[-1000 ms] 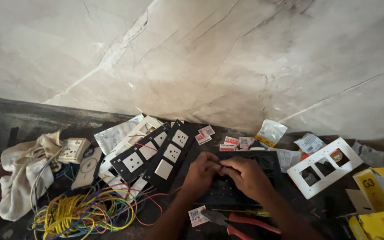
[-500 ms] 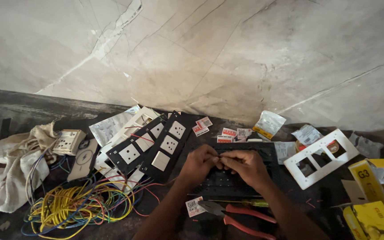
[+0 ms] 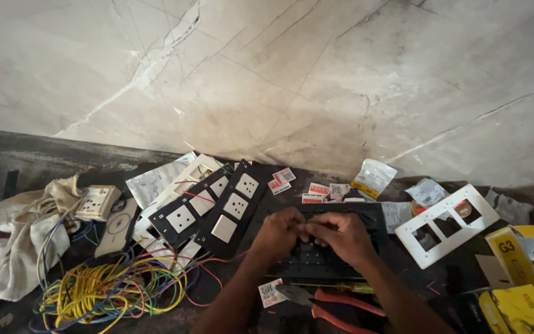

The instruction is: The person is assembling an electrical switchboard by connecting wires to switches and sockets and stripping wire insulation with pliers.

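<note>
1. Pale marble-like wall (image 3: 316, 80), veined with thin cracks, rose behind a dark, cluttered bench (image 3: 50, 162).
2. Both hands met over a black switch frame (image 3: 335, 263) that lay flat on the bench near its front edge, between the black socket panels and the white plate.
3. The left hand (image 3: 277, 234) was curled, its fingertips pinched together against those of the right hand; what they pinched was too small to make out.
4. The right hand (image 3: 341, 237) was likewise clenched at the fingertips, resting on the upper part of the frame.
5. Just left of the frame lay two black socket panels (image 3: 217, 207) fitted with white sockets and switches, tilted side by side.
6. Red-handled pliers (image 3: 322, 304) lay in front of the frame, near the forearms, with a yellow-handled screwdriver (image 3: 341, 287) just beyond them.
7. A tangle of yellow and coloured wires (image 3: 109, 294) sat at the front left, beside a crumpled cream cloth (image 3: 26, 247).
8. A white cover plate (image 3: 446, 226) with open windows lay to the right, and yellow cardboard boxes (image 3: 520, 278) stood at the far right.
9. Small red-and-white packets (image 3: 316, 190) and a clear plastic pouch (image 3: 373, 177) were scattered along the wall.
</note>
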